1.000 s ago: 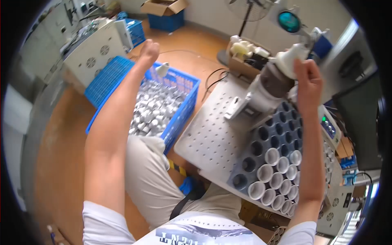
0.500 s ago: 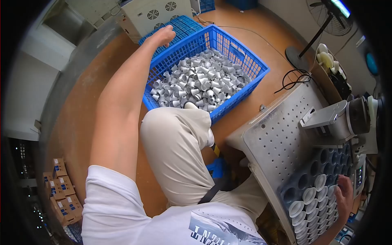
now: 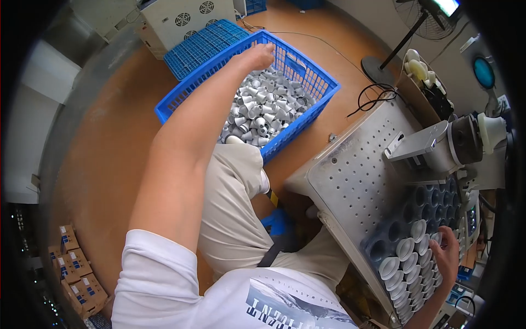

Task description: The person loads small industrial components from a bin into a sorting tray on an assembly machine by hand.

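My left hand (image 3: 259, 57) is over the far side of a blue plastic crate (image 3: 285, 141), its fingers curled in. What they hold, if anything, is hidden. A heap of small white and grey cone-shaped cups (image 3: 268, 104) fills the crate's bottom. On the right, my right hand (image 3: 446, 253) has its thumb and fingers closed around the rim of a white cup (image 3: 436, 238). That cup is at a dark tray with round pockets (image 3: 392, 230). Rows of white cups (image 3: 406, 249) sit in the tray's near part, rims up.
A perforated metal table (image 3: 350, 175) bears the tray and a machine with a metal bracket (image 3: 422, 143). Behind the crate are a blue plastic grid (image 3: 203, 46) and a white cabinet with fans (image 3: 189, 16). A standing fan (image 3: 408, 38) and cardboard boxes (image 3: 79, 268) flank the floor.
My left hand has moved from beyond the crate's left rim to above the cups inside. My right hand has shifted slightly over the tray, its fingers now at a cup. The whole view has turned a little.
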{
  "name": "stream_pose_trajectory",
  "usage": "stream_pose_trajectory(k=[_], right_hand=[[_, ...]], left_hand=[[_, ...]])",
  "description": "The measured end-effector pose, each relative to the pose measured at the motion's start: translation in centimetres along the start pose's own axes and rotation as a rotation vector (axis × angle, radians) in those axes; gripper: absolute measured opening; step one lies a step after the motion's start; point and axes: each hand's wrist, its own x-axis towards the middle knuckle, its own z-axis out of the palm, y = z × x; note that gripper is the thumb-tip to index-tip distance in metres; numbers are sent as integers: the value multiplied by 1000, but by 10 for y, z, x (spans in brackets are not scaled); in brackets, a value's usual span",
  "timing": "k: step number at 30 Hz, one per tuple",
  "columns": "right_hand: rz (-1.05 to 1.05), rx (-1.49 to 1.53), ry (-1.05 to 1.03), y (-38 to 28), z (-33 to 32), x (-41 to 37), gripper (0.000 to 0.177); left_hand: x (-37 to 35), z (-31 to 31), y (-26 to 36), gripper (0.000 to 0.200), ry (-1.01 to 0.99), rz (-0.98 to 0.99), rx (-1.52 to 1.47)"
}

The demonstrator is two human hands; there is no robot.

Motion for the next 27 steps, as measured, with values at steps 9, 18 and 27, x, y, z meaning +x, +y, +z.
stream_pose_trajectory(k=[9, 18, 27], right_hand=[[-6, 106, -81, -3, -6, 6, 39], [-128, 451, 169, 22, -43, 28, 34], [-294, 748, 432, 79, 18, 121, 25]], left_hand=[[-42, -24, -11, 34, 135, -226, -396], [-33, -30, -1, 44, 31, -279, -764], [-45, -79, -29, 50, 265, -389, -783]])
